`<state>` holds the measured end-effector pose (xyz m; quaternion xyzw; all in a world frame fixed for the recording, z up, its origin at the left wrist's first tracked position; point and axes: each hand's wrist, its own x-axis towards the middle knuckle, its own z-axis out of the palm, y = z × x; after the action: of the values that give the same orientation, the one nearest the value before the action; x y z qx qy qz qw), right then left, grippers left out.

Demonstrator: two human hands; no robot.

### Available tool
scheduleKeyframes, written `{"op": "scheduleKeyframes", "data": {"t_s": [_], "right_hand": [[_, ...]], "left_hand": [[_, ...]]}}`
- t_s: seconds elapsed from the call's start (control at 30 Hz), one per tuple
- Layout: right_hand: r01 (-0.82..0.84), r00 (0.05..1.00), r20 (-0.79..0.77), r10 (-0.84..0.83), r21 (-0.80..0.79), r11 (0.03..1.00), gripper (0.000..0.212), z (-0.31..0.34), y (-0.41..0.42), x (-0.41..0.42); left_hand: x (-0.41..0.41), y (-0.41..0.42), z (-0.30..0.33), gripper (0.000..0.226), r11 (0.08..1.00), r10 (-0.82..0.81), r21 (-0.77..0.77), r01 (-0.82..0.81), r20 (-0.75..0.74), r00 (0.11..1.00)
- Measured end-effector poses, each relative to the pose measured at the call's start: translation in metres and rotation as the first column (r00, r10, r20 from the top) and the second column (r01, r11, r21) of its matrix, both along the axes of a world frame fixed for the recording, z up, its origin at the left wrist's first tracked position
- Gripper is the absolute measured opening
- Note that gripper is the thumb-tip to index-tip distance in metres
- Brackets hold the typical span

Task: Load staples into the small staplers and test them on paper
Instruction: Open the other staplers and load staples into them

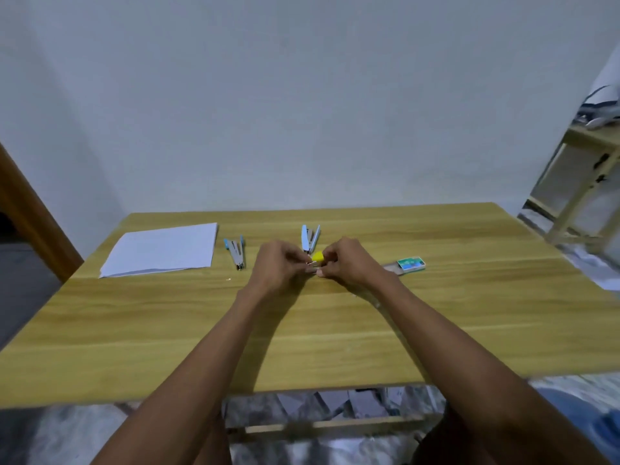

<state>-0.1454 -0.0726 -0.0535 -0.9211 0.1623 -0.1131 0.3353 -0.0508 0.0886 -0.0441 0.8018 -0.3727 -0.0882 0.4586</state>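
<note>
Wooden table (335, 330) against pale wall (302, 95); shelf (577, 182) right.

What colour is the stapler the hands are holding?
Yellow: the stapler shows between the hands in the head view.

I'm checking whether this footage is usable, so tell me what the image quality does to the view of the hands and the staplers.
Head view: dim, flat light with faint shadows and no glare; wide-angle bending curves the table edges and tilts the shelf at right; soft focus smears the yellow stapler pinched between the left hand and right hand, so any staples are unreadable; the two blue staplers lie open, recognisable.
</note>
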Motion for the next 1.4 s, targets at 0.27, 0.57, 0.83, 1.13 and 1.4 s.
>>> {"op": "scheduleKeyframes", "data": {"t_s": [0.27,0.57,0.83,1.13,1.4], "right_hand": [[0.078,0.994,0.073,-0.081,0.042,0.996,0.028,0.007,-0.009,-0.012],[0.520,0.850,-0.038,-0.526,-0.102,0.848,0.031,0.017,-0.109,-0.088],[0.459,0.885,-0.071,-0.460,-0.028,0.888,0.016,-0.002,-0.114,-0.111],[0.433,0.888,-0.178,-0.424,0.009,0.901,0.049,0.003,-0.118,-0.114],[0.365,0.900,-0.232,-0.370,-0.066,0.929,0.028,0.006,-0.115,-0.115]], "left_hand": [[-0.007,-0.014,0.004,0.008,0.991,0.104,0.058,-0.119,0.205,0.973],[-0.065,-0.090,0.012,0.015,0.985,-0.081,0.157,0.071,0.060,0.995],[-0.070,-0.130,-0.008,0.014,0.972,0.056,0.236,0.009,-0.266,0.962],[-0.079,-0.127,0.002,0.039,0.965,-0.043,0.227,0.129,-0.352,0.935],[-0.079,-0.134,-0.011,0.023,0.976,-0.032,0.205,0.069,-0.177,0.984]]}}
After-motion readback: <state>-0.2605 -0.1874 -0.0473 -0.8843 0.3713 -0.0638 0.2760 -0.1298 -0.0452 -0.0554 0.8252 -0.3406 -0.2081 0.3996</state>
